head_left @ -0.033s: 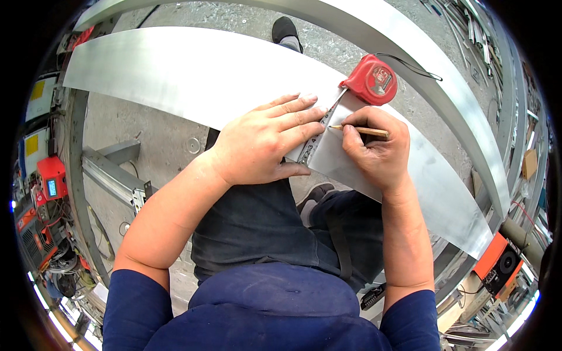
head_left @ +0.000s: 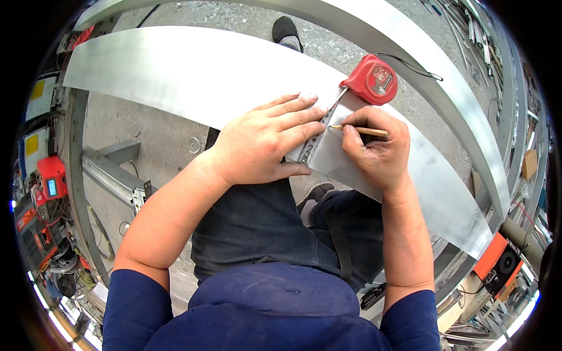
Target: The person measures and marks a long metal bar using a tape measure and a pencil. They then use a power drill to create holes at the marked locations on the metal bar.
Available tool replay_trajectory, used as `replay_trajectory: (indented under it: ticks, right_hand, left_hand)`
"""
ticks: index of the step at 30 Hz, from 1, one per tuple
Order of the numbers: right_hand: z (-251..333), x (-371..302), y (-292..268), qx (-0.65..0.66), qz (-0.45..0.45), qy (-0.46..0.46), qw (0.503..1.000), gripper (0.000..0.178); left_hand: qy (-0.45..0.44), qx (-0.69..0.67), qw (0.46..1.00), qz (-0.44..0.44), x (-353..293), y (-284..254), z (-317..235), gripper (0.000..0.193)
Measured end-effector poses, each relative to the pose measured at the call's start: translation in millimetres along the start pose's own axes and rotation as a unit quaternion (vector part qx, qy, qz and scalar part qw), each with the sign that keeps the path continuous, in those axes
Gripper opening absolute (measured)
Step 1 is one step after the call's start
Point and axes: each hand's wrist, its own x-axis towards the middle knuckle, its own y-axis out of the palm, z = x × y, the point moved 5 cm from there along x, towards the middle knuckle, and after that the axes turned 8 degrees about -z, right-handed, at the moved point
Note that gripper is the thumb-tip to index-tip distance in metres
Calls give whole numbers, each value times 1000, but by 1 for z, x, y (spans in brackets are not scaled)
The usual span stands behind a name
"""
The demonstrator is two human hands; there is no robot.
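Observation:
A long pale metal sheet [head_left: 193, 64] lies across in front of me. My left hand [head_left: 269, 137] is flat on it, fingers stretched, with its fingertips against the marked blade [head_left: 317, 138] of a tape measure. The red tape measure case [head_left: 372, 80] rests at the sheet's far edge, a dark wrist cord trailing to the right. Between the thumb and fingers of my right hand [head_left: 377, 143] is a wooden pencil [head_left: 367, 131]. Its tip points left and meets the sheet just right of the blade; whether it is drawing cannot be seen.
A curved metal beam [head_left: 410, 44] arches beyond the sheet. A dark shoe [head_left: 285, 29] shows between them. Metal framing [head_left: 111, 175] and a red device [head_left: 51, 178] with a small screen stand left. An orange-and-black machine [head_left: 499, 266] sits at lower right, and metal offcuts [head_left: 477, 35] lie far right.

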Motion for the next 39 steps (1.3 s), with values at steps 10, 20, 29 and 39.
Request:
replay_trajectory:
  ticks: [10,20,29,39]
  right_hand:
    - [3,1,1,-24,1,-35,999,7]
    - [1,-3,2,-14,-7,-42,999,8]
    - [-1,-3,-2,1,1,-18,1000,5]
    - [-25,20,-48,-75,-155,-111,979,44]
  left_hand:
    - [-2,4,1000,-1,0,0,0,71]
    - [-4,8,1000,-1,-1,1,-1,72]
    - [-8,9,1000,-1,-1,2,-1,72]
    - [-1,1,1000,6,2,0,-2,71]
